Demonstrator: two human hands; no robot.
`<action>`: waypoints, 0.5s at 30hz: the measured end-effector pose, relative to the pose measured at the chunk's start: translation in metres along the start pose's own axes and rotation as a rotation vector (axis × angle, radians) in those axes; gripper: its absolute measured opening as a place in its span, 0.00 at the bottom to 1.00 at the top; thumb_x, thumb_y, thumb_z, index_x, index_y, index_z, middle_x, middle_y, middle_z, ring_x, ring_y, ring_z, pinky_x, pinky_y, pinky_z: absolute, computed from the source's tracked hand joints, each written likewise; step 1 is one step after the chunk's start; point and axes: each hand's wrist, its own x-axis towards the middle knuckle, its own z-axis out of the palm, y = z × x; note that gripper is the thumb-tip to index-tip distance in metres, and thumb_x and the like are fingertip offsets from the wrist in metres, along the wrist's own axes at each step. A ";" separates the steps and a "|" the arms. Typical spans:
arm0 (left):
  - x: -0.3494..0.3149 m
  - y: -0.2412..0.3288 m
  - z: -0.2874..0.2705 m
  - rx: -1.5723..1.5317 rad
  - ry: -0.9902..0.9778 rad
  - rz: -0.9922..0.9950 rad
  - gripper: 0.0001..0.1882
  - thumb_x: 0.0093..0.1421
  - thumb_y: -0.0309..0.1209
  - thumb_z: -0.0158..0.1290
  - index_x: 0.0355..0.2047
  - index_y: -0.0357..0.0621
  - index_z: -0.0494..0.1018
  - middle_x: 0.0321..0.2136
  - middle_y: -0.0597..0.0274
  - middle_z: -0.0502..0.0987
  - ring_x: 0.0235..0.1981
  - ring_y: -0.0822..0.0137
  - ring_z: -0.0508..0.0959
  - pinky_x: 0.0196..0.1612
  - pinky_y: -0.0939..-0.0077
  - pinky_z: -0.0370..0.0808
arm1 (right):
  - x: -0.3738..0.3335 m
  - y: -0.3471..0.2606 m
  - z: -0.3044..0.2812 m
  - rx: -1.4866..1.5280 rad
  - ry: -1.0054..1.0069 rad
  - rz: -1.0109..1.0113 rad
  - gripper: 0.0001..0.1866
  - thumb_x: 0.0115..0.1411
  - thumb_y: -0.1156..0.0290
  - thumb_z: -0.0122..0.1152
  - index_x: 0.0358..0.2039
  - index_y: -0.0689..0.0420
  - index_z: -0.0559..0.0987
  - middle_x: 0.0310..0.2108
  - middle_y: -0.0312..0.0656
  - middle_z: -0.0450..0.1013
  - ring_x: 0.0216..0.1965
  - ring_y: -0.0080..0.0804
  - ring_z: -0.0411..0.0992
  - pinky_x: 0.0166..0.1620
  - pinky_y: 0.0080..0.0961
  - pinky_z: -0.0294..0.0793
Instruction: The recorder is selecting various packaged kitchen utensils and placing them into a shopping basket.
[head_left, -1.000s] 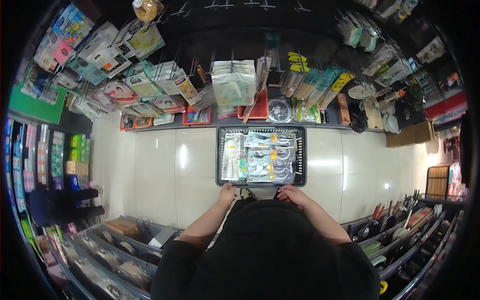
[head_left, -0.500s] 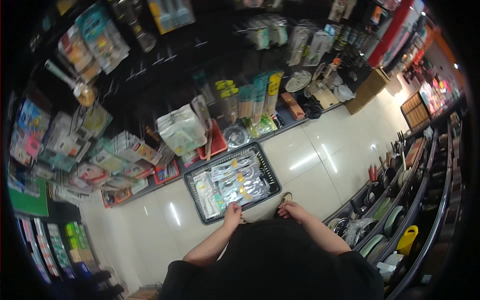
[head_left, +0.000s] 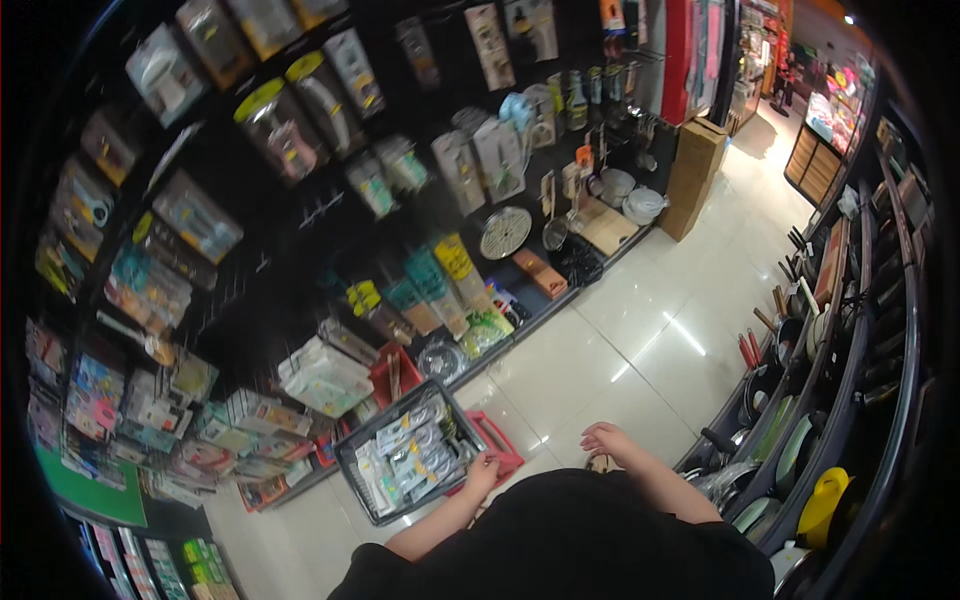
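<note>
My left hand (head_left: 483, 469) has its fingers curled, with nothing visible in them. It is over the right edge of a dark grey plastic basket (head_left: 372, 510). Several clear-packaged items (head_left: 415, 455) lie in that basket, too small to name. A red plastic basket (head_left: 507, 462) shows partly from beyond the dark basket's right side, close to my left hand; whether the hand touches it I cannot tell. My right hand (head_left: 604, 441) hangs apart from everything, over the floor, its fingers loosely extended and holding nothing.
A dark display wall with hanging packaged kitchen tools (head_left: 500, 160) runs along the far and left sides. A tall cardboard box (head_left: 694, 180) stands at its far right end. Racks of pans (head_left: 790, 440) line my right. Pale floor tiles (head_left: 640, 350) lie between.
My view has turned right, and the dark basket now appears further left. The red basket has come into sight beside it. My right hand's fingers, curled before, are now extended.
</note>
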 end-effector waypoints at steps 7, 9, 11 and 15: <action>0.031 0.067 0.131 -0.012 -0.136 -0.041 0.15 0.62 0.32 0.48 0.48 0.38 0.67 0.35 0.58 0.73 0.25 0.70 0.75 0.26 0.77 0.73 | -0.015 -0.031 -0.114 0.123 0.031 -0.037 0.13 0.62 0.70 0.42 0.41 0.60 0.73 0.34 0.44 0.75 0.35 0.33 0.74 0.37 0.26 0.74; 0.038 0.083 0.145 0.024 -0.241 0.057 0.15 0.62 0.32 0.48 0.47 0.39 0.68 0.34 0.59 0.74 0.25 0.71 0.76 0.25 0.78 0.72 | -0.015 -0.033 -0.130 0.124 0.012 -0.031 0.13 0.62 0.70 0.41 0.41 0.60 0.73 0.34 0.44 0.75 0.35 0.33 0.74 0.37 0.27 0.74; 0.049 0.091 0.146 0.104 -0.214 0.015 0.14 0.61 0.31 0.48 0.46 0.39 0.69 0.34 0.59 0.74 0.25 0.71 0.75 0.25 0.78 0.72 | -0.009 -0.031 -0.141 0.151 0.026 -0.003 0.13 0.62 0.71 0.41 0.41 0.60 0.73 0.34 0.45 0.75 0.35 0.33 0.74 0.37 0.27 0.74; 0.068 0.100 0.146 -0.048 -0.015 -0.032 0.14 0.61 0.29 0.47 0.46 0.39 0.69 0.35 0.58 0.75 0.25 0.70 0.75 0.25 0.78 0.71 | 0.000 -0.037 -0.160 0.211 -0.026 0.066 0.13 0.62 0.67 0.44 0.41 0.59 0.74 0.34 0.43 0.75 0.36 0.32 0.74 0.38 0.26 0.73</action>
